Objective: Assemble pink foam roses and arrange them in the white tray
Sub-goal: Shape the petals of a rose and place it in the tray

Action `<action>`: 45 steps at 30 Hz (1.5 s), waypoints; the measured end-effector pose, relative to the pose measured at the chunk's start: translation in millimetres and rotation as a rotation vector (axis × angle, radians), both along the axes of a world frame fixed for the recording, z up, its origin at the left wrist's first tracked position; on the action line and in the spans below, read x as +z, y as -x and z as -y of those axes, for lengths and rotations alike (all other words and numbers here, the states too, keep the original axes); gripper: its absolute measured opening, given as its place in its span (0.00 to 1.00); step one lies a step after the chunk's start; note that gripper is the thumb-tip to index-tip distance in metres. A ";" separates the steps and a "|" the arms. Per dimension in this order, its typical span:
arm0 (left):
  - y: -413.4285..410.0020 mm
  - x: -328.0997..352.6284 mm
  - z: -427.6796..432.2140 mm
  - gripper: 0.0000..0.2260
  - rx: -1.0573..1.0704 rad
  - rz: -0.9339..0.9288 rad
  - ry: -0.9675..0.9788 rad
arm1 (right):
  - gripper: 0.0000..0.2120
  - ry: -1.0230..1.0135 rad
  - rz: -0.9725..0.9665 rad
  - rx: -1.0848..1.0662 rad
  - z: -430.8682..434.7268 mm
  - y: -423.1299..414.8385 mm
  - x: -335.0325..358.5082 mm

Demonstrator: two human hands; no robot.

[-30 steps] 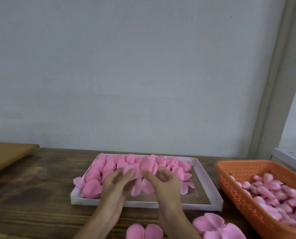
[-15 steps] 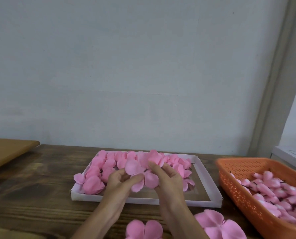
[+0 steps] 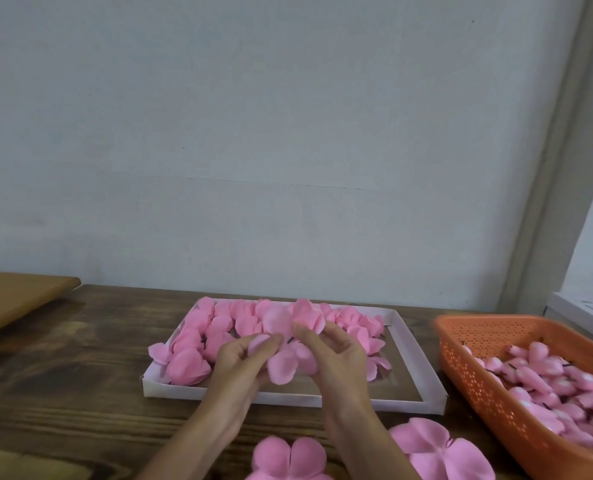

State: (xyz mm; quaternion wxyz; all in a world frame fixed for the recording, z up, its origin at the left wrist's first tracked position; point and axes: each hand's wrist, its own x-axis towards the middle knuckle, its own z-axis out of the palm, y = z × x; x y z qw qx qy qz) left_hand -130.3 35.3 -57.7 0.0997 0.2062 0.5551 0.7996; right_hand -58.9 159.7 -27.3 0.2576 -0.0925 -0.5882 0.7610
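hands, left hand (image 3: pixel 239 362) and right hand (image 3: pixel 336 358), still pinching the rose (image 3: pixel 288 362) (petals now fanned higher).

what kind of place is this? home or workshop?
Likely a small craft workbench, though home or shop isn't clear. Clues: a white tray filling with pink foam roses, an orange basket full of pink buds, and loose petal pieces on the wooden table.

A small craft workroom, by the look of it: a worn dark wooden surface (image 3: pixel 63 375) set against a bare pale wall (image 3: pixel 253 133), an orange basket (image 3: pixel 496 341) heaped with pink foam parts, and a white tray (image 3: pixel 423 368) filling with roses.
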 end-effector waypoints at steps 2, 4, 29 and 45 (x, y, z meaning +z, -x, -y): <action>-0.2 0.6 -0.1 0.13 0.008 -0.010 -0.002 | 0.06 -0.025 -0.004 0.011 0.0 0.0 -1.1; -1.0 0.4 0.2 0.12 0.008 -0.035 -0.003 | 0.07 -0.051 -0.007 0.004 -0.7 0.3 -1.3; 4.6 0.1 1.3 0.14 0.041 0.068 -0.092 | 0.14 -0.053 -0.115 0.130 -5.1 6.5 -8.1; 1.7 2.4 2.8 0.15 0.163 -0.057 -0.014 | 0.10 -0.230 -0.275 0.099 -1.1 7.7 -7.5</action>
